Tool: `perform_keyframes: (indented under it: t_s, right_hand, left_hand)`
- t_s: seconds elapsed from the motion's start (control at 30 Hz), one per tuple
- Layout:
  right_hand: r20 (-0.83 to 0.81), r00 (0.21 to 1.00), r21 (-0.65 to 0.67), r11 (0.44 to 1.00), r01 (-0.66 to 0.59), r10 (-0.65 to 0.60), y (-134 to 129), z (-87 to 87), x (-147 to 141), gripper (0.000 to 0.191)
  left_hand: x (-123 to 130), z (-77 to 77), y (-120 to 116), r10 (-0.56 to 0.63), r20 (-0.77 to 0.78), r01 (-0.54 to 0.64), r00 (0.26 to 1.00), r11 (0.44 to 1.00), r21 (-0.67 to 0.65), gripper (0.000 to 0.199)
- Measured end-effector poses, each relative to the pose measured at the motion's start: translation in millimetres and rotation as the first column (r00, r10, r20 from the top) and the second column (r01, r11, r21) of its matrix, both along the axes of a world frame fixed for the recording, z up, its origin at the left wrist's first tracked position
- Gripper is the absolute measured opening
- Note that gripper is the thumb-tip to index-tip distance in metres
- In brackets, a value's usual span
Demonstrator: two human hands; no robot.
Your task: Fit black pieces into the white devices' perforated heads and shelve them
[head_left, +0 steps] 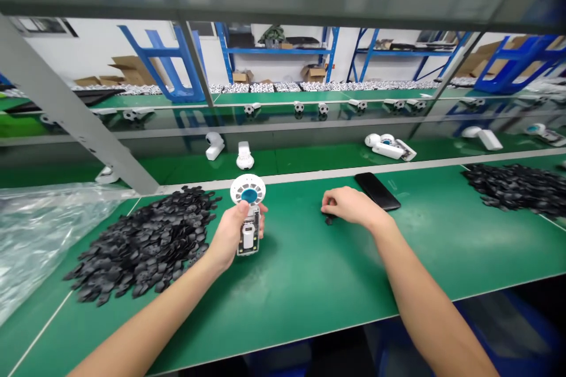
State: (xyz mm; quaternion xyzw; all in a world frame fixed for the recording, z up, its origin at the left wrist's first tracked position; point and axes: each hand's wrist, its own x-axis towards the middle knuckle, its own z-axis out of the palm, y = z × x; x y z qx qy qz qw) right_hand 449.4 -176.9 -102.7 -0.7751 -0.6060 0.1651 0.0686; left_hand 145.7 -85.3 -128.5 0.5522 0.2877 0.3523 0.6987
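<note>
The left hand [229, 234] grips a round white unit [248, 184] with a blue centre, the thumb pressed across the rectangular housing [248, 241] below the disc and the fingers closed behind it. The unit is held nearly upright, with its lower end at or just above the green bench mat [305, 271]; contact cannot be confirmed. The right hand [349, 206] lies low on the mat, its fingertips [325, 206] drawn together at a small dark part [329, 220]. Whether that part is pinched or merely touched cannot be determined. A black smartphone [377, 191] lies just beside the right hand, and a heap of flat black parts [145, 241] lies just beside the left. Risk: a slackened one-handed grip could drop the unit and expose its open housing to impact. Careless movement of the right hand could knock the smartphone, or lose the small dark part against the similar heaped parts. Visibility: the left hand hides much of the housing, the right fingers partly cover the small dark part, and its exact shape cannot be made out.
</note>
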Motion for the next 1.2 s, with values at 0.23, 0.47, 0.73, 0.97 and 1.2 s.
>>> perform_keyframes:
  t_s: [0.23,0.47,0.73,0.97,1.2]
  right_hand:
    - [-0.002,1.0,-0.015,1.0,-0.008,0.008,4.4,-9.1,-5.1,0.01]
    - [0.075,0.997,0.014,1.0,0.014,-0.015,5.9,-16.7,0.1,0.02]
    - [-0.51,0.847,0.248,0.968,-0.024,0.152,8.9,-18.3,-51.4,0.019]
    - [-0.743,0.629,0.323,0.946,0.037,0.229,7.0,-29.9,-109.1,0.023]
    - [-0.636,0.735,0.4,0.915,0.057,0.232,9.9,-36.6,-108.1,0.017]
  left_hand:
    - [2.7,2.6,-0.5,0.096,0.141,-0.071,0.985,0.982,-0.176,0.055]
    - [6.3,-9.9,0.3,-0.064,0.108,0.088,0.992,0.967,-0.237,0.044]
    - [15.1,-15.4,-4.8,-0.006,0.079,0.024,0.997,0.976,-0.217,0.047]
    - [24.4,-22.0,-20.1,-0.017,0.04,0.028,0.999,0.951,-0.306,0.061]
    - [23.6,-19.6,-23.6,-0.042,-0.039,0.032,0.998,0.973,-0.23,0.068]
